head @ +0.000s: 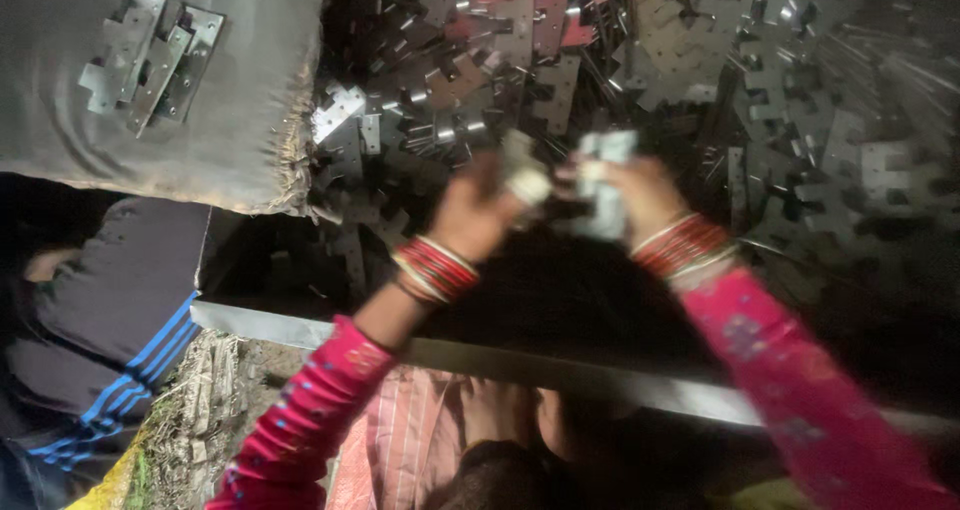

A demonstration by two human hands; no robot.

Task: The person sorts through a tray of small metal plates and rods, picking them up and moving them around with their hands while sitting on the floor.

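Stamped metal plates point(605, 185), judged stiff, light and sharp-edged, were clamped flat-faced in the right hand point(640, 198); the left hand point(478, 210) closed on another point(522, 175).

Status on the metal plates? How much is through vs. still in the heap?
Done: a few notched plates lie set apart on the grey sack. In hand: the left hand and right hand each hold a pale metal piece over the heap; motion blur hides whether the two pieces are joined. Left: the big heap of plates spreads far wider than the small group on the sack, so most looks untouched.
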